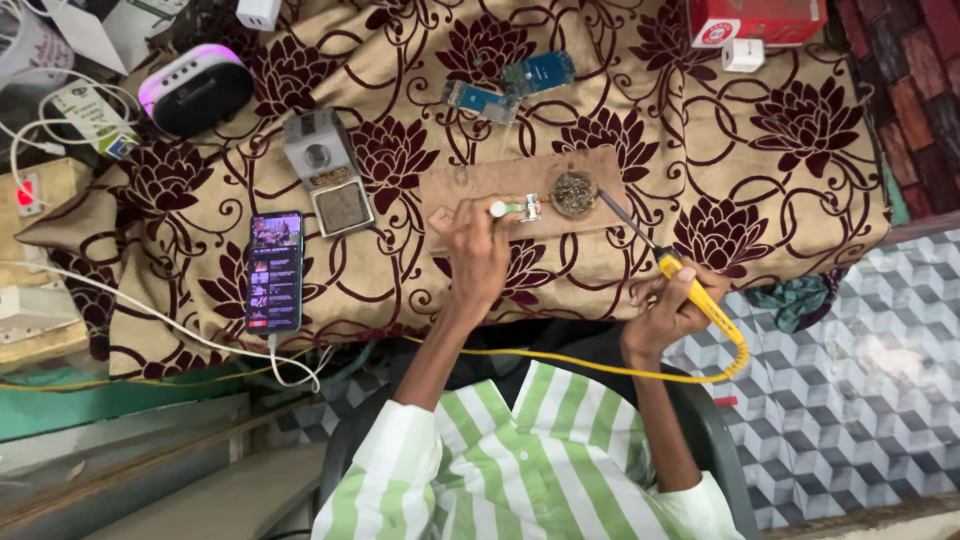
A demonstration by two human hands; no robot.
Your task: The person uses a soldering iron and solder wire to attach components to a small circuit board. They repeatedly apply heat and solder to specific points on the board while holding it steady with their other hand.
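My left hand (pixel 477 252) rests on a wooden board (pixel 470 185) and pinches a small green circuit piece with a white tip (pixel 514 209). My right hand (pixel 668 303) grips the yellow handle of a soldering iron (pixel 700 295). Its dark tip (pixel 604 197) points up-left and reaches the edge of a round tin of brass wool (pixel 575 193) on the board. The iron's yellow cord (pixel 600 368) loops back across my lap.
A floral cloth (pixel 780 150) covers the table. On it lie a lit phone (pixel 274 270) on a white cable, a grey metal stand with a sponge (pixel 328 172), two blue circuit boards (pixel 510 88), a speaker (pixel 195 88), a red box (pixel 755 20) and a white adapter (pixel 742 54).
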